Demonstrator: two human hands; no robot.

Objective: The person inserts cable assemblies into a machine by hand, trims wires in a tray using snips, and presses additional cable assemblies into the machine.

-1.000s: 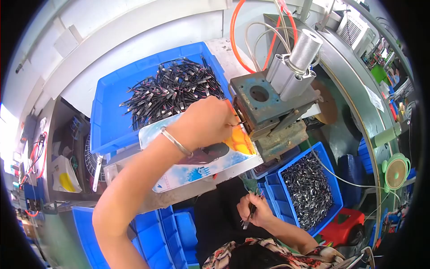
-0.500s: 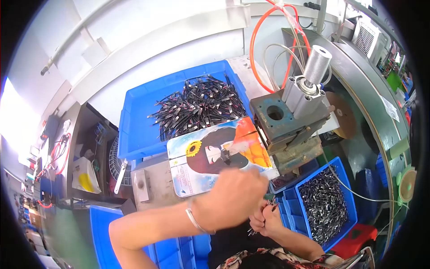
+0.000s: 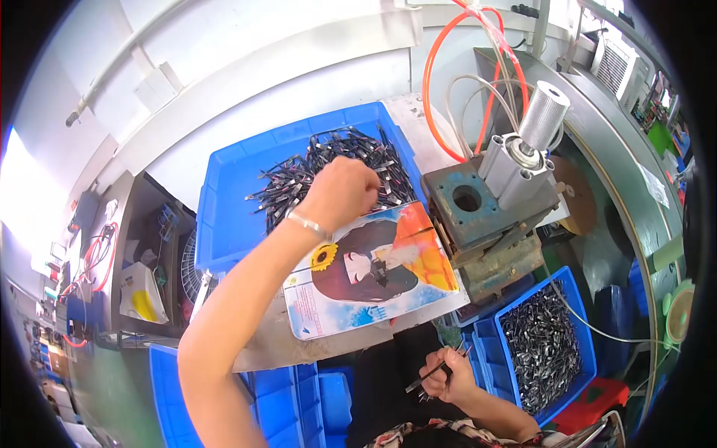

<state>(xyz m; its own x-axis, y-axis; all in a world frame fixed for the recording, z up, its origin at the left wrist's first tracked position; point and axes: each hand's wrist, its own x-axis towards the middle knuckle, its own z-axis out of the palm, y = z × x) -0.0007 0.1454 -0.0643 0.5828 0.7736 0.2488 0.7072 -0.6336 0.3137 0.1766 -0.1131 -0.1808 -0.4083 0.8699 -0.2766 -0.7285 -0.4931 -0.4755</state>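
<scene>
Black cables [image 3: 362,146], heaped towards the right edge of a blue tray [image 3: 235,201]; left hand [image 3: 340,193], fingers curled, grasp hidden, above the heap's near side; right hand [image 3: 449,375], closed round several loose cables [image 3: 415,384], beyond the workbench's [image 3: 336,346] near edge.

Your worn workbench [image 3: 275,324] carries a blue plastic tray [image 3: 233,196] toward the back, an illustrated flat board [image 3: 407,282] in front of it, and a metal pneumatic press [image 3: 489,213] on your right.
</scene>
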